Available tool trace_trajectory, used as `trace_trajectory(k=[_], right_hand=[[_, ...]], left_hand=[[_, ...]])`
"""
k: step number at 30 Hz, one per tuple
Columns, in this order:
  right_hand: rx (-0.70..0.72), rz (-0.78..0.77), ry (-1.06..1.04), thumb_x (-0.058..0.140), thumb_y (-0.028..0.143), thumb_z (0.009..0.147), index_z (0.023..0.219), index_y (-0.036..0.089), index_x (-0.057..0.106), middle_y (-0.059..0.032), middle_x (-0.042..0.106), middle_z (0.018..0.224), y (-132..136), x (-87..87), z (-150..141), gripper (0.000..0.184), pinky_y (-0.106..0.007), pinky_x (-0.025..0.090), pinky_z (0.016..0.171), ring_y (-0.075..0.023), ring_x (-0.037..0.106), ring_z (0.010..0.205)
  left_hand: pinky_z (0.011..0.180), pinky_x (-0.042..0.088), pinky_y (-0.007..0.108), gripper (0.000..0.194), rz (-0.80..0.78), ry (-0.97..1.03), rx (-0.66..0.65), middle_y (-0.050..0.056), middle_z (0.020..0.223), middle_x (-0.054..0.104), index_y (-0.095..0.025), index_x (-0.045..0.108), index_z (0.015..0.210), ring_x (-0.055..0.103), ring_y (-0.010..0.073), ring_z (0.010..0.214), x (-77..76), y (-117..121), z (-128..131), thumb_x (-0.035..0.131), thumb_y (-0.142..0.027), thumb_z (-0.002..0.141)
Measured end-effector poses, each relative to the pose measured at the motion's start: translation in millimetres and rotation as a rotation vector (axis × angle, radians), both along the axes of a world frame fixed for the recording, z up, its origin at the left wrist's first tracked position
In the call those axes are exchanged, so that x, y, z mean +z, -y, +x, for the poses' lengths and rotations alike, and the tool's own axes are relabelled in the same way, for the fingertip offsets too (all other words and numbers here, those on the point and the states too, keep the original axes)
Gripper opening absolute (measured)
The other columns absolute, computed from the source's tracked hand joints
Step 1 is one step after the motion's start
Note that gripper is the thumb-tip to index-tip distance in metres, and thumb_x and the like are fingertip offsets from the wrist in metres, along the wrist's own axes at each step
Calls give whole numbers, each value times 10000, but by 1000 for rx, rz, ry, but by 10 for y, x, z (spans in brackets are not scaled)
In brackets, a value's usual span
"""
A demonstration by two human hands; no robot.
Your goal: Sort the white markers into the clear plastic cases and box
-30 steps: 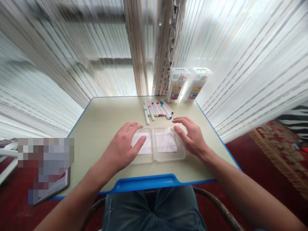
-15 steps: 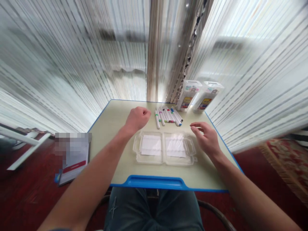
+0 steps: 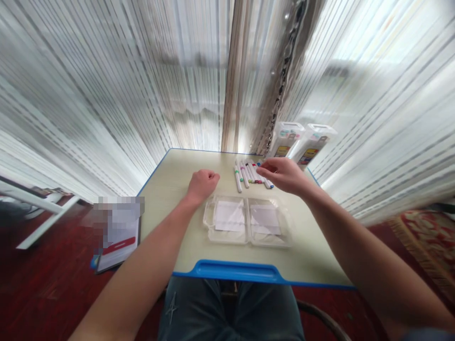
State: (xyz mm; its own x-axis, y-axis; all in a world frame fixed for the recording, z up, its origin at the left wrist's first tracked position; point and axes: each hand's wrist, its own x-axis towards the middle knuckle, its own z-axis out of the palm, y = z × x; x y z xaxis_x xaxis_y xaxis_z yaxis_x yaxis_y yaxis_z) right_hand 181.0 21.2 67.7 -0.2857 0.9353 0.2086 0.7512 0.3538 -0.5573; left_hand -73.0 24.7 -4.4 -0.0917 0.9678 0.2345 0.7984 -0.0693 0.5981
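Along the left of the frame, a white metal frame stands on a dark red floor; string curtains fill the upper frame. At lower left, a flat panel, partly pixelated, lies beside the pale, blue-edged table. Left of centre, the left hand forms a fist, fingers curled together, over the tabletop; whether it encloses anything cannot be told. At centre, a clear plastic case lies open, with a white sheet in each half; a blue trough lines the near table edge below it. Just above the case, white markers with coloured bands lie in a row. The right hand is over their right end, its thumb and fingers close together; contact between them cannot be told. Behind it, two clear packages stand upright. At far right, a fringed, patterned rug covers part of the floor.
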Motion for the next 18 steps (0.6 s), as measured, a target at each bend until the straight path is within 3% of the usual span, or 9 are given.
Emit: trace_trajectory(k=[5, 11, 18], right_hand=[[76, -79, 177, 641, 382, 878, 828, 156, 754, -47, 740, 745, -129, 58, -261, 258, -262, 436, 605, -139, 639, 638], [134, -117, 401, 709, 400, 812, 650, 161, 732, -68, 677, 611, -237, -61, -440, 289, -300, 413, 595, -187, 632, 634], [132, -122, 592, 704, 474, 794, 862, 127, 779, -194, 748, 903, -244, -203, -631, 362, -358, 496, 701, -307, 700, 868]], left_hand=[[595, 247, 288, 352, -17, -21, -12, -10, 545, 371, -205, 419, 521, 372, 133, 583, 8, 5, 22, 495, -378, 818], [607, 266, 288, 336, -40, -38, 3, 12, 577, 493, -206, 475, 542, 429, 150, 594, 11, -10, 37, 502, -387, 824], [609, 279, 292, 336, -45, -60, 28, 45, 619, 599, -203, 550, 571, 506, 172, 626, -6, -18, 48, 511, -392, 846]])
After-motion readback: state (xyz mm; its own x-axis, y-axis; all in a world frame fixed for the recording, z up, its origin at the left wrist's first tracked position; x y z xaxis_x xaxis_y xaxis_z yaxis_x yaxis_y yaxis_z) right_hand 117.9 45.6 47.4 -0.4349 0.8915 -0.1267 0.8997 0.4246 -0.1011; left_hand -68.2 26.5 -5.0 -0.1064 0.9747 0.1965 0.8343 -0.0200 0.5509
